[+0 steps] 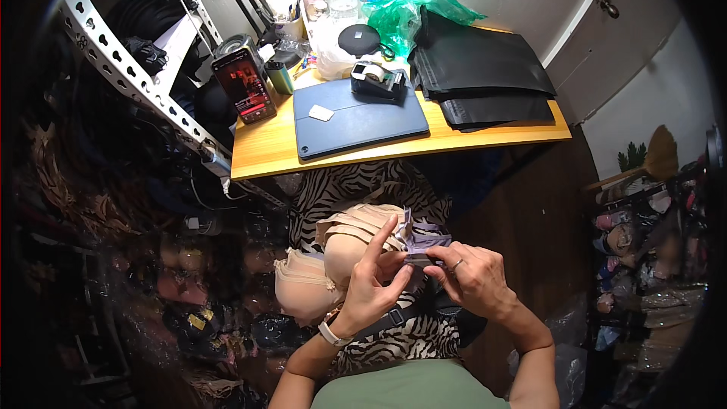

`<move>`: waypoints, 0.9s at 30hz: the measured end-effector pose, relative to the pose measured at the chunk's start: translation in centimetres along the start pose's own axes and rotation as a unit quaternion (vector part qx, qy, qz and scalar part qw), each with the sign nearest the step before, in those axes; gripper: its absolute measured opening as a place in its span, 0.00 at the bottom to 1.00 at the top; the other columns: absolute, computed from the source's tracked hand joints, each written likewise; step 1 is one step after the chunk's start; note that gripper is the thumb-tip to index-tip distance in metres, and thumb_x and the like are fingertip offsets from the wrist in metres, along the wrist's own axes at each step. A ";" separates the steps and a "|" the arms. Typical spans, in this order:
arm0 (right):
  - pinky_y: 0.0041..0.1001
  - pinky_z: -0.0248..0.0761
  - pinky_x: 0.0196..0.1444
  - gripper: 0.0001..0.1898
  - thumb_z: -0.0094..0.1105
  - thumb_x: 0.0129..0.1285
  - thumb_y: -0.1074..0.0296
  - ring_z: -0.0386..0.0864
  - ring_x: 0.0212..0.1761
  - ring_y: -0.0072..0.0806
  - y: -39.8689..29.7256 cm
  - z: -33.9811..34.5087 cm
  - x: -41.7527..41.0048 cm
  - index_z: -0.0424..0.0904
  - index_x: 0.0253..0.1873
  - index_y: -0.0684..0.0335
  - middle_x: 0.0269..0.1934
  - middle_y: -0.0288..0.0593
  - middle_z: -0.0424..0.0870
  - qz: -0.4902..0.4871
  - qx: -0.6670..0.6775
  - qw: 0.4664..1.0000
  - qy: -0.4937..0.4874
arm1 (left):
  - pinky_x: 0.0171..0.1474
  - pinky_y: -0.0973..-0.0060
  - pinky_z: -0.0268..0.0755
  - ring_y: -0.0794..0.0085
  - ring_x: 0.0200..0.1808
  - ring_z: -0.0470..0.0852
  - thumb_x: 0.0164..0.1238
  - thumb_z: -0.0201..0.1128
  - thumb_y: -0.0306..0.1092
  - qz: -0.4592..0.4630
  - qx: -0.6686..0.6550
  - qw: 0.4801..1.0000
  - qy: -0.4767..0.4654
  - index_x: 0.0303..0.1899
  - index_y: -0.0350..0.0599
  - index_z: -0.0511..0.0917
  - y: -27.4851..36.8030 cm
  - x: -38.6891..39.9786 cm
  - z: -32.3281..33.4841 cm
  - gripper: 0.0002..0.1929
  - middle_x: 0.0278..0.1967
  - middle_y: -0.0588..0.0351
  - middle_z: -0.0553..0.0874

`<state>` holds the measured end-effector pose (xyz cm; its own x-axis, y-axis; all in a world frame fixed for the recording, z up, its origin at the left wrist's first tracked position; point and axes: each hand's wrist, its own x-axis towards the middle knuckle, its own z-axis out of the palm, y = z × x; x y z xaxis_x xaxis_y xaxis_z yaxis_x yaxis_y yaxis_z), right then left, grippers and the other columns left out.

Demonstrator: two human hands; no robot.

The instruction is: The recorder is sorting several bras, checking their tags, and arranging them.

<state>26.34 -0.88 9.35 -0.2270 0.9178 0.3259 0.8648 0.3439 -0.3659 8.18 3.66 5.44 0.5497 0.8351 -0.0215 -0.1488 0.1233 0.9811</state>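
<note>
A stack of beige moulded bras [346, 255] rests on my lap, over zebra-print fabric [329, 193]. Lavender bands and straps [427, 237] stick out on the stack's right side. My right hand [474, 275], with a ring on one finger, pinches the edge of a lavender band. Close by on the left, my left hand [375, 289] has its index finger raised and its thumb and other fingers at the same band. Whether those left fingers grip it is hard to see. A pale watch strap [332, 334] circles the left wrist.
Ahead stands a wooden table [261, 150] with a tablet in a blue case [360, 119], a tape dispenser [376, 80], a propped phone [244, 85] and black plastic mailers [483, 62]. A metal shelf [122, 68] rises at left. Bagged garments [636, 250] line the right.
</note>
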 end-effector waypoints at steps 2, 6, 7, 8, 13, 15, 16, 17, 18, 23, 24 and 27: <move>0.26 0.69 0.23 0.11 0.63 0.59 0.61 0.78 0.23 0.30 0.0 0.0 0.1 0.77 0.43 0.58 0.28 0.39 0.80 -0.001 -0.003 1.000 0.000 | 0.52 0.78 0.73 0.75 0.48 0.80 0.65 0.54 0.16 0.002 -0.005 1.000 0.000 0.72 0.44 0.44 0.0 0.0 0.1 0.38 0.46 0.49 0.82; 0.27 0.69 0.23 0.11 0.65 0.57 0.64 0.78 0.22 0.31 -0.1 -0.2 0.5 0.76 0.43 0.59 0.27 0.39 0.79 0.013 0.032 0.999 0.026 | 0.52 0.78 0.73 0.75 0.48 0.80 0.65 0.54 0.15 -0.019 -0.055 0.998 -0.008 0.72 0.45 0.42 0.2 -0.1 0.2 0.39 0.46 0.48 0.81; 0.28 0.68 0.23 0.11 0.66 0.56 0.66 0.77 0.22 0.32 -0.1 -0.3 0.5 0.76 0.43 0.60 0.25 0.39 0.78 0.033 0.057 0.997 0.039 | 0.52 0.78 0.73 0.74 0.48 0.80 0.65 0.54 0.15 -0.033 -0.078 0.996 -0.010 0.72 0.45 0.40 0.2 -0.1 0.2 0.40 0.47 0.47 0.81; 0.28 0.69 0.24 0.13 0.67 0.55 0.66 0.78 0.22 0.32 -0.2 -0.2 0.6 0.76 0.43 0.60 0.25 0.40 0.78 0.049 0.073 0.994 0.057 | 0.52 0.78 0.73 0.74 0.48 0.80 0.65 0.54 0.15 -0.027 -0.067 0.997 -0.008 0.72 0.45 0.40 0.2 -0.1 0.2 0.40 0.47 0.47 0.81; 0.26 0.70 0.24 0.15 0.66 0.50 0.67 0.78 0.23 0.30 -0.4 0.8 0.8 0.77 0.44 0.61 0.26 0.38 0.78 -0.032 0.079 0.995 0.055 | 0.56 0.75 0.72 0.68 0.52 0.79 0.60 0.53 0.11 -0.020 -0.019 0.999 -0.031 0.72 0.46 0.34 0.5 -0.5 0.4 0.45 0.52 0.42 0.79; 0.25 0.68 0.23 0.15 0.64 0.48 0.69 0.76 0.22 0.27 -0.5 1.2 0.8 0.77 0.43 0.63 0.25 0.37 0.76 -0.086 -0.035 0.994 0.061 | 0.56 0.75 0.72 0.67 0.52 0.80 0.54 0.52 0.10 -0.011 0.052 0.998 -0.026 0.72 0.45 0.33 0.7 -0.7 0.5 0.47 0.53 0.40 0.79; 0.24 0.67 0.23 0.14 0.62 0.47 0.70 0.74 0.21 0.26 -0.5 1.4 0.8 0.77 0.41 0.64 0.24 0.36 0.75 -0.102 -0.051 0.991 0.071 | 0.55 0.76 0.72 0.68 0.51 0.81 0.53 0.51 0.10 0.006 0.114 0.993 -0.026 0.72 0.44 0.34 0.8 -0.8 0.6 0.47 0.53 0.40 0.79; 0.24 0.67 0.23 0.14 0.62 0.47 0.70 0.74 0.21 0.26 -0.5 1.4 0.7 0.77 0.41 0.64 0.24 0.36 0.75 -0.100 -0.051 0.992 0.058 | 0.54 0.77 0.73 0.69 0.50 0.81 0.51 0.51 0.11 0.023 0.175 0.984 -0.027 0.72 0.43 0.35 0.9 -0.9 0.7 0.47 0.52 0.40 0.80; 0.24 0.67 0.23 0.12 0.61 0.47 0.70 0.74 0.21 0.26 -0.4 1.5 0.8 0.76 0.39 0.64 0.24 0.36 0.75 -0.094 -0.055 0.993 0.048 | 0.51 0.77 0.74 0.70 0.48 0.83 0.48 0.51 0.12 0.059 0.189 0.980 -0.027 0.72 0.41 0.36 0.9 -0.7 0.6 0.48 0.50 0.40 0.82; 0.26 0.69 0.26 0.16 0.69 0.46 0.66 0.77 0.23 0.31 0.3 1.4 0.7 0.72 0.37 0.62 0.25 0.39 0.76 -0.036 0.078 0.995 0.043 | 0.50 0.77 0.75 0.71 0.48 0.82 0.55 0.51 0.11 0.027 0.157 0.987 -0.015 0.72 0.40 0.36 0.8 -0.5 0.4 0.45 0.49 0.40 0.81; 0.28 0.70 0.27 0.20 0.74 0.43 0.64 0.79 0.25 0.33 0.4 1.2 0.5 0.72 0.38 0.62 0.27 0.41 0.78 -0.027 0.110 0.992 0.048 | 0.51 0.77 0.74 0.71 0.49 0.81 0.58 0.51 0.12 -0.004 0.136 0.991 -0.003 0.72 0.40 0.37 0.7 -0.4 0.4 0.43 0.49 0.40 0.81; 0.28 0.72 0.28 0.21 0.74 0.43 0.65 0.80 0.26 0.34 0.6 0.6 0.2 0.72 0.40 0.62 0.29 0.42 0.80 0.020 0.198 0.979 0.033 | 0.52 0.78 0.73 0.71 0.50 0.79 0.65 0.49 0.13 0.007 0.076 0.997 0.001 0.72 0.41 0.36 0.2 -0.1 0.4 0.39 0.51 0.39 0.80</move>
<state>26.54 -0.34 8.72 -0.1559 0.9216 0.3555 0.6276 0.3703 -0.6848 8.42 3.34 5.76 0.5470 0.8371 -0.0070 -0.0305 0.0283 0.9991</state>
